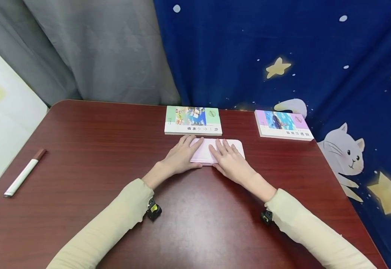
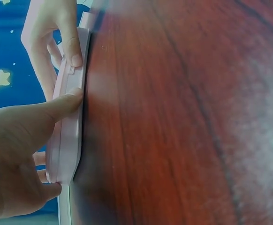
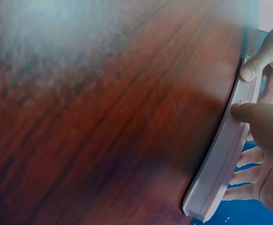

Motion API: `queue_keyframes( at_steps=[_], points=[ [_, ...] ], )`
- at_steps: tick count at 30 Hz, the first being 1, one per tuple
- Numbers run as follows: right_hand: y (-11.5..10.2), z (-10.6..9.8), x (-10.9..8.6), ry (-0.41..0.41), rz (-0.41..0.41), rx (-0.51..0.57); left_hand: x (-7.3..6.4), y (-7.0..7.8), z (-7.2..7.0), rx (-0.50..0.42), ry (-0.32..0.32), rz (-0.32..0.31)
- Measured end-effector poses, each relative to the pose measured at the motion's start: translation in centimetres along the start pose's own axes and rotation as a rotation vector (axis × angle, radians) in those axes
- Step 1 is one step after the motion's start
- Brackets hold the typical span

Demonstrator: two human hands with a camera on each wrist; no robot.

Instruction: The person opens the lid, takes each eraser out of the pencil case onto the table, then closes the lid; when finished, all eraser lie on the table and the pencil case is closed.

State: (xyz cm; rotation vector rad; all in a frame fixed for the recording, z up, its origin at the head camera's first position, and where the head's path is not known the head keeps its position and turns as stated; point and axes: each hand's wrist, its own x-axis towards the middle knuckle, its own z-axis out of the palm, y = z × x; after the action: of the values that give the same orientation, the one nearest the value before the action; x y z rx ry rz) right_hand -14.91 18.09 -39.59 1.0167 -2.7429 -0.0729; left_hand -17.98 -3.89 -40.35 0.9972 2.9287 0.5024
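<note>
A flat pink case point(image 1: 206, 151) with rounded corners lies on the table, its long side towards me. My left hand point(image 1: 180, 156) holds its left end, thumb against the front side and other fingers around the end and over the lid. On the right part of the lid, my right hand point(image 1: 233, 164) spreads its fingers, while its thumb presses the front side. A small latch point(image 2: 71, 71) shows on that front side, right by the right thumb tip in the left wrist view. The lid lies down on the case.
Just behind the case lies a green-and-white book point(image 1: 193, 129); a purple-and-white book point(image 1: 284, 125) is at the back right edge. A white marker with a brown cap point(image 1: 25, 173) lies far left on the dark red table point(image 1: 114, 149). Curtains point(image 1: 229, 56) hang behind.
</note>
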Motion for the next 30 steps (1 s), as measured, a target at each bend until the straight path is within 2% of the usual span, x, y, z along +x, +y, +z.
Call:
queue_keyframes(
  at_steps=[7, 10, 16, 22, 26, 30],
  points=[
    [0.1, 0.0, 0.7, 0.120, -0.100, -0.131, 0.4, -0.3, -0.1, -0.046, -0.002, -0.014],
    [-0.3, -0.1, 0.9, 0.123, -0.105, -0.192, 0.6, -0.3, -0.2, -0.059, -0.006, -0.026],
    [-1.8, 0.0, 1.1, 0.075, -0.117, -0.366, 0.8, -0.2, -0.5, -0.092, -0.009, -0.051],
    [-2.4, -0.1, 1.2, 0.067, -0.134, -0.509, 1.0, 0.1, -0.7, -0.061, -0.024, -0.047],
    [-2.2, -0.3, 1.1, 0.084, -0.146, -0.500, 1.0, 0.0, -0.7, -0.043, -0.032, -0.044],
    [-1.5, -0.4, 0.8, 0.147, -0.140, -0.368, 0.9, -0.2, -0.6, -0.057, -0.026, -0.040]
  ],
)
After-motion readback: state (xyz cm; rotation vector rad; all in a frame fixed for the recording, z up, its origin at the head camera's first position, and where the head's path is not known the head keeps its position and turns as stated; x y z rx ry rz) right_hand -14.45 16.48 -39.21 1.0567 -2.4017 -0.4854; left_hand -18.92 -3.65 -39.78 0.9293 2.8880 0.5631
